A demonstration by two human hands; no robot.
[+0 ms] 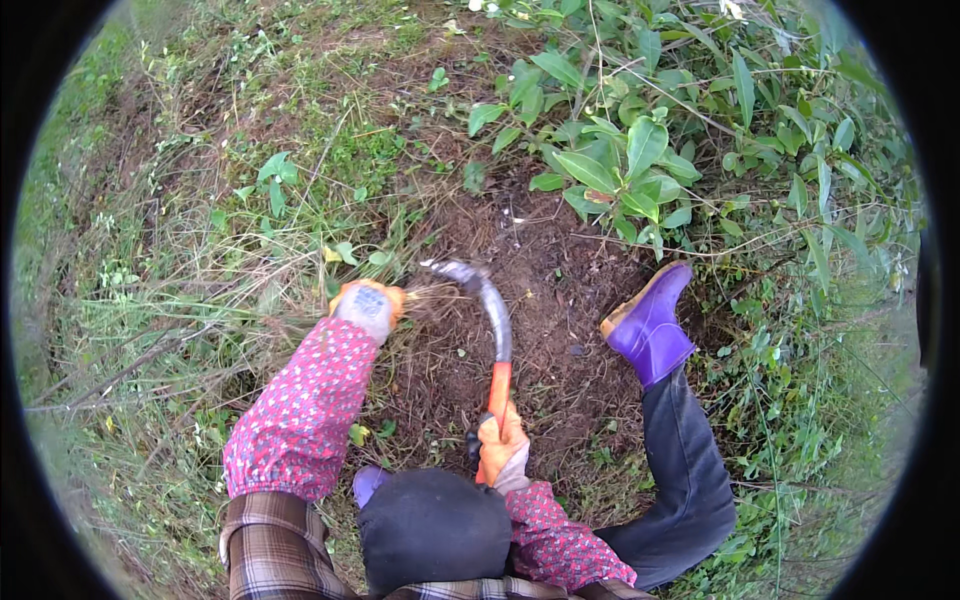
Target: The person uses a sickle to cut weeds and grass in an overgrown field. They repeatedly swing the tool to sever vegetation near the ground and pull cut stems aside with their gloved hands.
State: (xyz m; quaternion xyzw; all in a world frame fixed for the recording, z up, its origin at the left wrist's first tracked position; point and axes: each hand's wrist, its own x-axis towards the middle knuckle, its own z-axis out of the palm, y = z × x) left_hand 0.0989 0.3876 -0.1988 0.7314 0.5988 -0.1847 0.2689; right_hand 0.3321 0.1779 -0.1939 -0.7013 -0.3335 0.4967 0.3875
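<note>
My right hand (503, 444), in an orange and grey work glove, grips the orange handle (499, 386) of a sickle. Its curved steel blade (493, 307) arcs up and to the left over bare soil, with the tip close to my left hand. My left hand (367, 306), gloved alike, is closed around a tuft of dry grass (431, 300). Strands of it stick out to the right, towards the inside of the blade. The left fingers are mostly hidden under the back of the glove.
A leafy shrub (630, 169) fills the upper right. My purple boot (652, 319) stands on the right beside the brown soil (555, 300); another purple boot (369, 484) shows partly behind my knee (435, 525). Tangled grass and weeds (202, 300) cover the left, with dry twigs (150, 354) among them.
</note>
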